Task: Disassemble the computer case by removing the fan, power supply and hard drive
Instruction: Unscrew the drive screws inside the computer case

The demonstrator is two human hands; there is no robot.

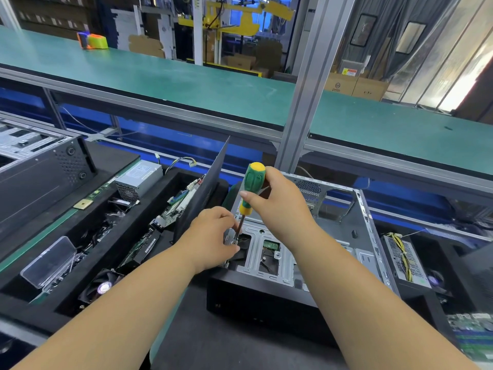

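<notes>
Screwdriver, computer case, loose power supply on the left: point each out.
Screwdriver (253,182), head view, on its green handle.
Computer case (357,236), head view, on its grey inner floor.
Power supply (144,174), head view, on its top label.

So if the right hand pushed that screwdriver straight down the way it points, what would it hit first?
Probably the metal bracket the left hand steadies at the computer case edge; the tip looks nearly there, though depth is unclear.

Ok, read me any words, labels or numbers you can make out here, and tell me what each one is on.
None can be read.
Power supply: white label, print too small.
Cardboard box: round logo, text blurred.
Yellow sign above it: red and yellow, characters too blurred.
Screwdriver: no marking visible.
</notes>
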